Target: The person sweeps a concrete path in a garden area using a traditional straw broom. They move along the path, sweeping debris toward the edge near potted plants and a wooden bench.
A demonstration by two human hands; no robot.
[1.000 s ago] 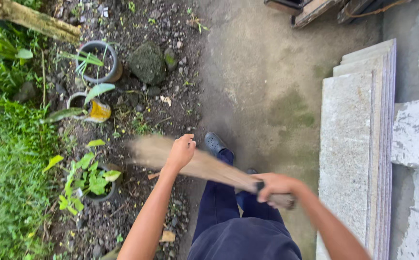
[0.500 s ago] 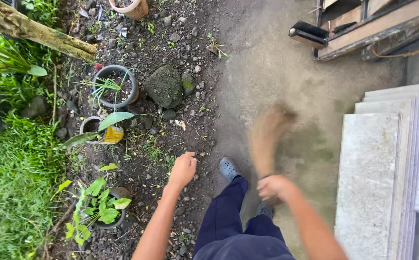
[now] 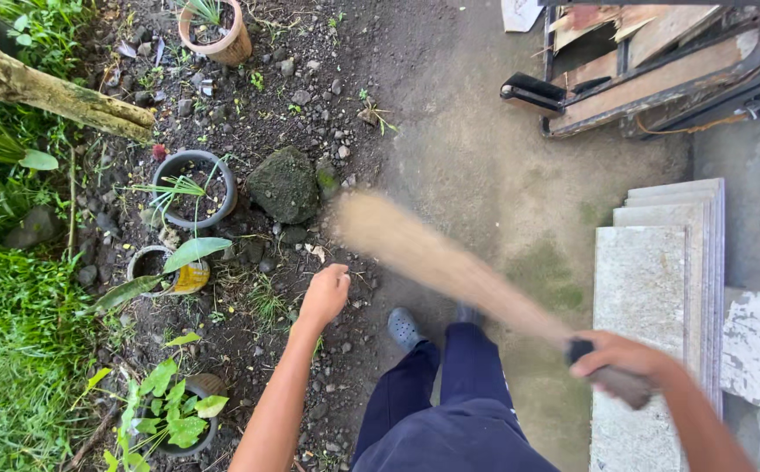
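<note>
My right hand (image 3: pixel 618 357) grips the dark-bound handle end of a straw broom (image 3: pixel 437 258). The broom's blurred bristles reach up and left over the concrete path (image 3: pixel 485 166), their tip close to the gravel edge. My left hand (image 3: pixel 326 295) hangs free over the dark soil, fingers loosely curled, holding nothing. Below both hands are my legs in dark blue trousers (image 3: pixel 450 411), with a grey clog (image 3: pixel 404 329) on the foot at the path's edge.
Left of the path is gravelly soil with a mossy rock (image 3: pixel 284 183), several plant pots (image 3: pixel 195 188), a log (image 3: pixel 48 92) and grass (image 3: pixel 13 367). Stacked stone slabs (image 3: pixel 659 288) lie at the right, a wooden and metal frame (image 3: pixel 651 70) at the top right.
The broom has swung from the left over the soil to the concrete path, and my right hand moved right. The left hand let go of it. The view shifted forward.
</note>
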